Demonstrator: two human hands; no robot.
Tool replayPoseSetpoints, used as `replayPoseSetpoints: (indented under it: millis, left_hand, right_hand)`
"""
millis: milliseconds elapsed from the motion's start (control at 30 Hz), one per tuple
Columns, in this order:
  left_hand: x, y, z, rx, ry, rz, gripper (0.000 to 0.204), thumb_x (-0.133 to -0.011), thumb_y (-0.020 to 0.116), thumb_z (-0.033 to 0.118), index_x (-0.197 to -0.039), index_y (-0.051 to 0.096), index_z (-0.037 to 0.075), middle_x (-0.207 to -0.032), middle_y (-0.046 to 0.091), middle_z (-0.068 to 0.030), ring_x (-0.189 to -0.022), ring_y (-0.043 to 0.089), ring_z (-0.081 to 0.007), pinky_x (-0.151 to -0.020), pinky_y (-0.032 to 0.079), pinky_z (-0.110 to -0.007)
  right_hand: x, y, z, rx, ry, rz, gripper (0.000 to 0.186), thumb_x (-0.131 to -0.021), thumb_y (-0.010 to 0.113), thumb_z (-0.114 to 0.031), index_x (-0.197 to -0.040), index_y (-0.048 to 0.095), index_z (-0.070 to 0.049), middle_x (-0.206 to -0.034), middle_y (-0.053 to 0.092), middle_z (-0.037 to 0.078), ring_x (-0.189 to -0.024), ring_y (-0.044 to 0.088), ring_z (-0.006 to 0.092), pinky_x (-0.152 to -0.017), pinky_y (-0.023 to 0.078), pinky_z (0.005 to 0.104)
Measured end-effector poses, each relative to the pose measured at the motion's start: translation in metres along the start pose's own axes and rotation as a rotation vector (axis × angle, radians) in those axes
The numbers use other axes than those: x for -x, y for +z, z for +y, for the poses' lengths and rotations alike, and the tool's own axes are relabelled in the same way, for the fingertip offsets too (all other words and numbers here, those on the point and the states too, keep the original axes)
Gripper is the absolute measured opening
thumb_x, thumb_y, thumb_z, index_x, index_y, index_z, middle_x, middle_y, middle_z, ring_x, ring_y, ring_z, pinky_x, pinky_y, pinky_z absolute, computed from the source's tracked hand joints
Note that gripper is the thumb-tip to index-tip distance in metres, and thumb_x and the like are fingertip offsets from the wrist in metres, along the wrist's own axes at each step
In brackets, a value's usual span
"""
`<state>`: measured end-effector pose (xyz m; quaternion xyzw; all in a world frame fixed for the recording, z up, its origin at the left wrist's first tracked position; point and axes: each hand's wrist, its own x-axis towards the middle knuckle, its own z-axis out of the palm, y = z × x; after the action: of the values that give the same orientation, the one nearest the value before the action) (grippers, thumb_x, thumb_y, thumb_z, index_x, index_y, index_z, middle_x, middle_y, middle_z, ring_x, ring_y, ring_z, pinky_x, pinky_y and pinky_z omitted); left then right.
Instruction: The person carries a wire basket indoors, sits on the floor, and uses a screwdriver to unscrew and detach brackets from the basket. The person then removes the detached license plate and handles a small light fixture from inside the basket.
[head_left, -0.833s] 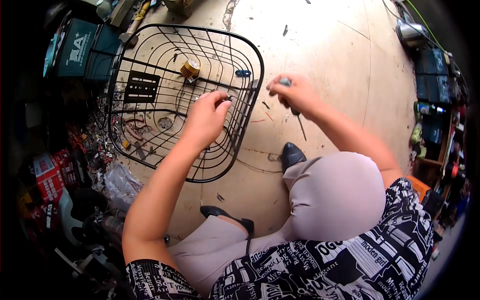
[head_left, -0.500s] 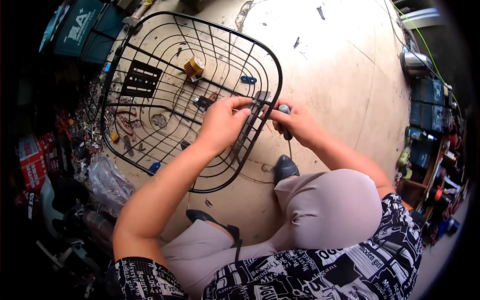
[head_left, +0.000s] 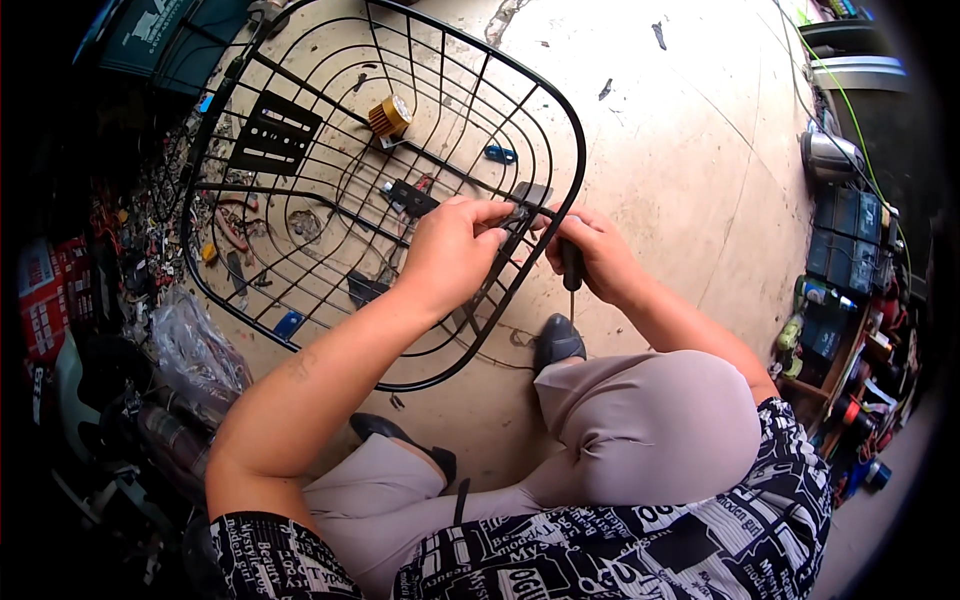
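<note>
A black wire basket [head_left: 572, 115] lies tilted on its side in front of me, its slotted black plate [head_left: 275, 135] at the left. My left hand [head_left: 450, 255] reaches over the wires, thumb and fingers pinched at a small part by the right-hand rim; what they pinch is too small to name. Just across that rim, my right hand [head_left: 600, 258] holds a screwdriver [head_left: 572, 265] by its dark handle, the thin shaft pointing down toward my shoe. Its fingertips meet the rim close to the left fingers and are partly hidden.
Seen through the wires are a gold ribbed lamp [head_left: 390, 117], a blue piece [head_left: 500, 154] and a black block [head_left: 410, 197]. Small scrap litters the floor at left, beside a clear plastic bag [head_left: 200, 345]. Dark batteries [head_left: 850, 235] and a cluttered shelf [head_left: 835, 370] line the right side.
The basket's rim sits slightly farther right in view, and both hands have stayed at it. The screwdriver handle has slid lower in my right hand, its grey end no longer showing.
</note>
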<state>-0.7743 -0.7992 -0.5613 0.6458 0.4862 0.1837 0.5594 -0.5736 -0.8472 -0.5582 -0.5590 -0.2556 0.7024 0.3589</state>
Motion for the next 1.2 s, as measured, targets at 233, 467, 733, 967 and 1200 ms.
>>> replayPoseSetpoints:
  millis: [233,467,733,967,1200]
  left_hand:
    - [0.002,0.002,0.001,-0.021,0.062,0.032,0.027,-0.083,0.064,0.006,-0.109,0.068,0.002,-0.097,0.065,-0.0109,-0.084,0.063,-0.0194,-0.077,0.050,-0.029]
    - [0.013,0.001,0.006,-0.190,0.169,0.015,0.026,-0.083,0.064,0.005,-0.108,0.068,0.003,-0.094,0.064,-0.0126,-0.082,0.062,-0.0251,-0.074,0.049,-0.031]
    - [0.022,0.000,0.019,-0.254,0.217,-0.013,0.025,-0.085,0.059,0.003,-0.109,0.065,-0.002,-0.096,0.060,-0.0156,-0.089,0.059,-0.0299,-0.079,0.048,-0.035]
    - [0.021,-0.005,0.022,-0.333,0.224,-0.059,0.024,-0.086,0.059,0.006,-0.108,0.065,-0.002,-0.095,0.061,-0.0159,-0.091,0.059,-0.0309,-0.082,0.047,-0.037]
    - [0.019,-0.004,0.021,-0.330,0.170,-0.070,0.025,-0.086,0.058,0.005,-0.109,0.065,-0.001,-0.095,0.061,-0.0156,-0.092,0.058,-0.0303,-0.082,0.047,-0.036]
  right_hand:
    - [-0.003,0.000,-0.001,-0.079,0.112,-0.046,0.024,-0.094,0.051,-0.025,-0.093,0.061,-0.003,-0.077,0.059,0.006,-0.061,0.054,0.0123,-0.055,0.045,0.0249]
    - [-0.007,-0.003,0.001,-0.237,0.247,-0.064,0.032,-0.091,0.050,-0.028,-0.093,0.061,0.002,-0.080,0.062,0.011,-0.060,0.057,0.0153,-0.054,0.048,0.0255]
    - [-0.009,-0.007,0.002,-0.326,0.416,-0.151,0.031,-0.091,0.049,-0.028,-0.092,0.061,0.001,-0.076,0.062,0.011,-0.062,0.060,0.0175,-0.054,0.052,0.0273]
    - [-0.013,-0.015,0.015,-0.417,0.434,-0.217,0.032,-0.093,0.048,-0.030,-0.096,0.057,0.001,-0.090,0.062,0.014,-0.066,0.062,0.0217,-0.058,0.054,0.0318]
    - [-0.014,-0.014,0.019,-0.405,0.399,-0.244,0.032,-0.093,0.049,-0.031,-0.096,0.057,0.000,-0.091,0.062,0.013,-0.067,0.062,0.0220,-0.058,0.054,0.0321]
